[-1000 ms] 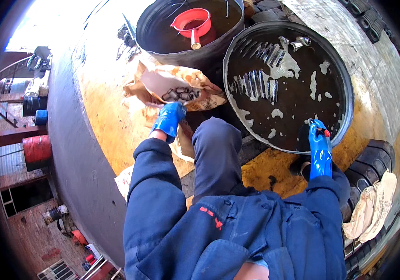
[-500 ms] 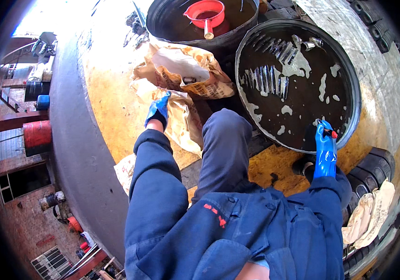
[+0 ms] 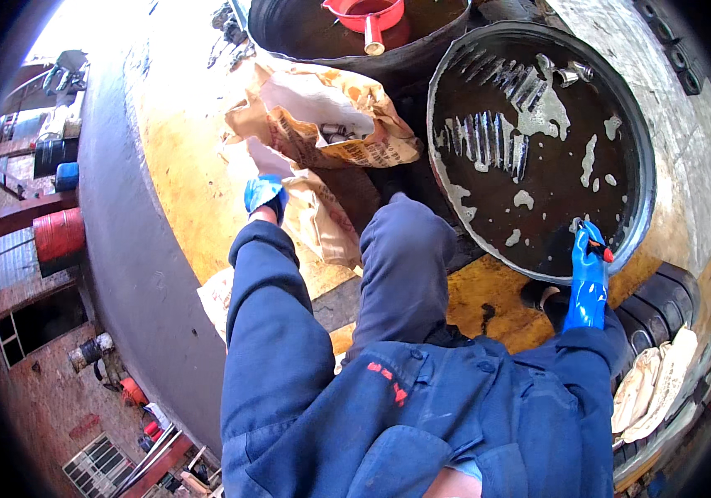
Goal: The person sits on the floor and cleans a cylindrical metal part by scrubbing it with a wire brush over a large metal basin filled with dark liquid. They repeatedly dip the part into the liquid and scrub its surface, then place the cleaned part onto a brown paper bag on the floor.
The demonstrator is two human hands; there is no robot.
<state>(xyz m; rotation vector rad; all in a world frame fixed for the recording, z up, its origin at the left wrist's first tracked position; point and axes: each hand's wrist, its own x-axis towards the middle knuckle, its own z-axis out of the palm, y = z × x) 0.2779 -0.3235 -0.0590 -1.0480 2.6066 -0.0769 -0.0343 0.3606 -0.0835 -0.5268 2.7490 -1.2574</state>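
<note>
In the head view we count two gloved hands: left hand, fingers grasping brown paper beside one open sack holding metal fittings; right hand, fingers clenching one red-ended tool at one round tub.

Strong daylight floods the upper left of the frame, bleaching the background to white and washing out the yellow floor beside it. Glare glints off the dark liquid at upper right and the wet sheen of the right glove. Deep shadow pools between the paper bag and the round tub, center. A fisheye lens tips the brick wall at left and bends edges toward a black rim; fine detail there turns soft.
</note>
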